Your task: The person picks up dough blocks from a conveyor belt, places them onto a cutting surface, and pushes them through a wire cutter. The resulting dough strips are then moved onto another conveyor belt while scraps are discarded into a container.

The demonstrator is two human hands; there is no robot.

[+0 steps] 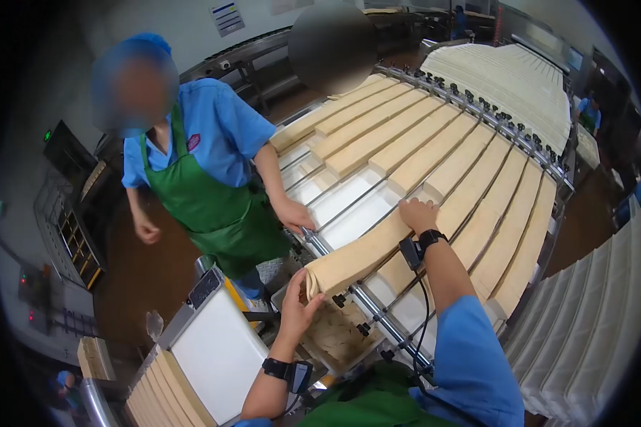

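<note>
A long, pale dough strip (360, 255) spans my two hands, lying across the metal bar at the near end of the conveyor. At its near end, where folded layers show, my left hand (300, 306) curls its fingers and thumb round the dough. My right hand (419, 215) grips the strip's other end from above, fingers bent over it. Several more strips (470, 171) lie side by side on the conveyor, parted by thin rods. Beneath the near end stands a bin (338, 334) with dough scraps in it.
Across the conveyor a co-worker in a green apron (206, 192) rests one hand (294, 213) on the metal bar (313, 242). At lower left, several cut strips (165, 388) lie beside a white belt (217, 356). Stacked white trays (584, 320) stand on the right.
</note>
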